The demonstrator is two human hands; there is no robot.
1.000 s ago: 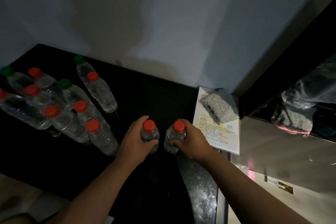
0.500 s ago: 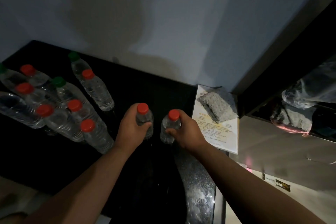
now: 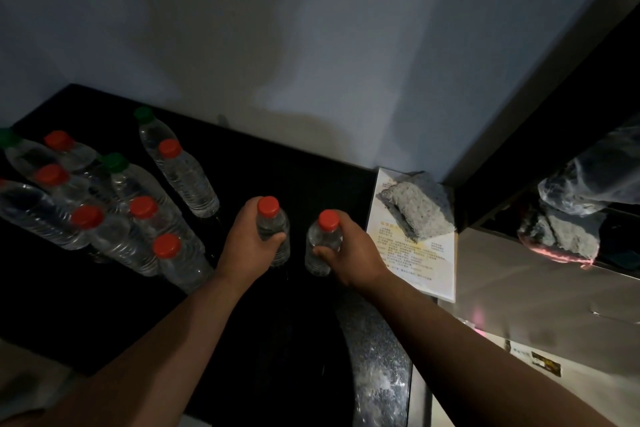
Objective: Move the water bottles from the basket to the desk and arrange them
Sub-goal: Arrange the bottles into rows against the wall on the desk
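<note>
My left hand grips a clear water bottle with a red cap, held upright on or just above the black desk. Beside it, my right hand grips a second red-capped bottle, also upright. To the left stand several more clear bottles in a cluster, most with red caps, some with green caps. The basket is out of view.
A printed sheet lies at the desk's right end, weighted by a grey stone. A shiny metal surface extends to the right. A speckled stone edge runs along the front right. A pale wall rises behind.
Both hands have carried their bottles farther onto the desk, away from me, and they now sit a little wider apart. The bottle cluster has not changed.
</note>
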